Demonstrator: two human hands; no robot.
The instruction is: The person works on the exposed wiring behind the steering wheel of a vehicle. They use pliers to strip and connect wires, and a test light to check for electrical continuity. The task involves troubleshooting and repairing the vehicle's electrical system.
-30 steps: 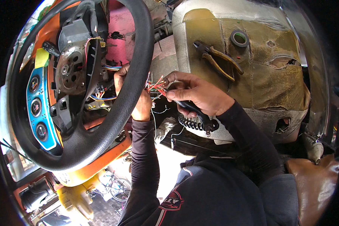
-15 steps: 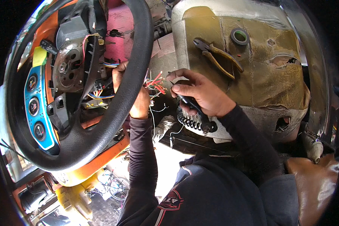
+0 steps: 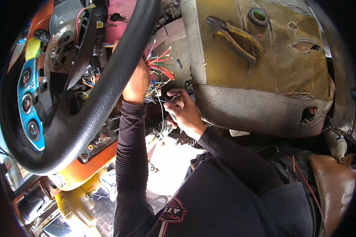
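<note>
My left hand (image 3: 137, 85) reaches behind the steering wheel (image 3: 106, 91), which hides most of its fingers. It closes round a bundle of wires (image 3: 162, 67), whose red, green and pale stripped ends fan out to the right. Below those ends, my right hand (image 3: 188, 116) is curled round a black pen-like probe (image 3: 178, 125), mostly covered by the palm. A black coiled cord (image 3: 186, 141) hangs beneath that hand. Thin white and coloured wires (image 3: 156, 93) dangle between my two hands; whether the probe touches any of them I cannot tell.
On the worn brown seat (image 3: 221, 71) lie yellow-handled cutting pliers (image 3: 237, 37) and a roll of tape (image 3: 259, 16). A blue gauge panel (image 3: 27, 103) and the opened steering column (image 3: 61, 51) are at left. Keys (image 3: 118, 17) rest on a pink surface. Switches (image 3: 95, 144) line the orange dash.
The view has shifted, with the seat and pliers higher in it. My right hand has moved left and down with the probe, from beside the seat to below the wire ends.
</note>
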